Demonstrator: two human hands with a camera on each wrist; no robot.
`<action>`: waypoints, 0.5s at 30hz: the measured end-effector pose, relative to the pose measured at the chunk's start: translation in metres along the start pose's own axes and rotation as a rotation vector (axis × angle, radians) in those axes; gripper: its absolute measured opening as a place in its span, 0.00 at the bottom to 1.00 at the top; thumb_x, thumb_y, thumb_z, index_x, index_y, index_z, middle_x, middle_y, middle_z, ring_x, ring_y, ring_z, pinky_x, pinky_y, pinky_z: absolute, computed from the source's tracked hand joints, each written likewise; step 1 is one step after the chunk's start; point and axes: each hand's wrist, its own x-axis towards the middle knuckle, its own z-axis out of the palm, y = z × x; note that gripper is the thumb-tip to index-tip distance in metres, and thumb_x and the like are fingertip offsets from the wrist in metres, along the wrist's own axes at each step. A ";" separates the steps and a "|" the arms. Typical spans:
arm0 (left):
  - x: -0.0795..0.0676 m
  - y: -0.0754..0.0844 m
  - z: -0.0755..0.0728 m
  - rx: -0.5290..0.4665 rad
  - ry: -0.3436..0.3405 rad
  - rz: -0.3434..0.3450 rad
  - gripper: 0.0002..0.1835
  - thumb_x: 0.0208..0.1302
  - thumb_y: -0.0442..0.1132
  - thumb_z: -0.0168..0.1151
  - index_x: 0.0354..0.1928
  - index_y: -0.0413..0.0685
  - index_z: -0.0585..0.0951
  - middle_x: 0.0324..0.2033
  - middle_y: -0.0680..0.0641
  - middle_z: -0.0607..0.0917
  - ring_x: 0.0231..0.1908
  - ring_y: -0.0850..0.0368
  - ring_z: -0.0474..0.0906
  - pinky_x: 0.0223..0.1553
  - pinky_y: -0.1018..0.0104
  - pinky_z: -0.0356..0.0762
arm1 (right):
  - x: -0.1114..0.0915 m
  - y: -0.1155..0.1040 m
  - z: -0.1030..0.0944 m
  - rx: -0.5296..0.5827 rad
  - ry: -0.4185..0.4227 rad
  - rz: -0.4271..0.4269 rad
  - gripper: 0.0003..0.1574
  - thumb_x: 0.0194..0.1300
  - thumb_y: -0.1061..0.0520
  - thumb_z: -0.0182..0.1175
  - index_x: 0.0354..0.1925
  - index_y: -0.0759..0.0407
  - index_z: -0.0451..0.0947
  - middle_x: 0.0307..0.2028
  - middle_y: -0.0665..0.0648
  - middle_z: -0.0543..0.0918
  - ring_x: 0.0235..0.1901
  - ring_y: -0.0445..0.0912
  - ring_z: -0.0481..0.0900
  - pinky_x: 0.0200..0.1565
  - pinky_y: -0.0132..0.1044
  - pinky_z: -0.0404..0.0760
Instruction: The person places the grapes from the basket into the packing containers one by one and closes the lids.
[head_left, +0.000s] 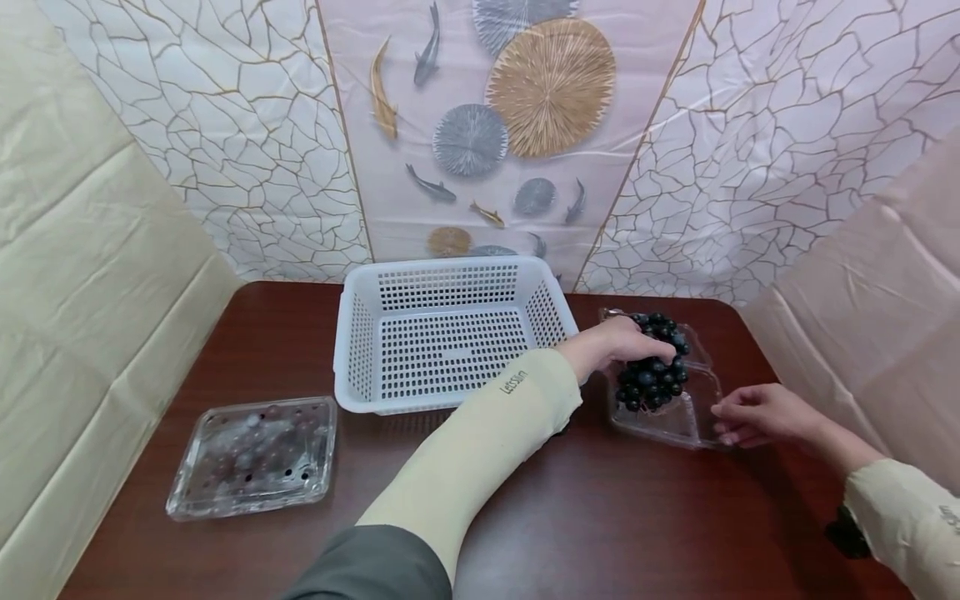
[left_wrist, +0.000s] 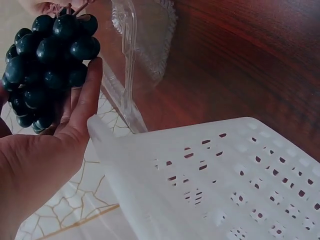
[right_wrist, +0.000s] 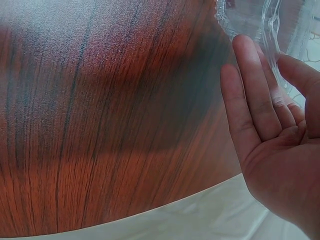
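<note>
My left hand (head_left: 622,340) grips a bunch of dark grapes (head_left: 654,385), its fingers around the berries. The bunch is over an opened clear plastic container (head_left: 667,421) on the right side of the table. In the left wrist view, reddish stems show at one end of the grapes (left_wrist: 52,50). At the container's near right corner, my right hand (head_left: 765,414) pinches the rim between thumb and fingers. The right wrist view shows the clear rim (right_wrist: 272,30) between them, with the other fingers (right_wrist: 257,95) extended along its side.
A white perforated basket (head_left: 457,410) stands at the back middle, with my left forearm reaching past its near right corner. At left lies a closed clear container (head_left: 251,458) with dark round fruit inside. Patterned cloth walls (head_left: 270,167) rise behind the brown table (head_left: 570,533).
</note>
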 end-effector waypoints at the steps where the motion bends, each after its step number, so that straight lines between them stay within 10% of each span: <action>1: 0.002 0.000 0.001 0.026 0.005 0.005 0.37 0.66 0.49 0.75 0.75 0.51 0.75 0.68 0.53 0.79 0.56 0.55 0.82 0.55 0.56 0.88 | 0.000 0.000 0.000 0.000 0.002 -0.002 0.16 0.83 0.59 0.56 0.50 0.74 0.79 0.39 0.58 0.91 0.35 0.44 0.91 0.42 0.44 0.93; 15: 0.018 0.000 0.016 0.346 -0.061 0.027 0.33 0.69 0.57 0.71 0.72 0.55 0.78 0.68 0.57 0.79 0.54 0.61 0.80 0.54 0.67 0.83 | 0.000 -0.001 0.004 0.013 0.020 -0.022 0.16 0.83 0.61 0.55 0.50 0.76 0.79 0.38 0.59 0.91 0.33 0.45 0.91 0.41 0.45 0.93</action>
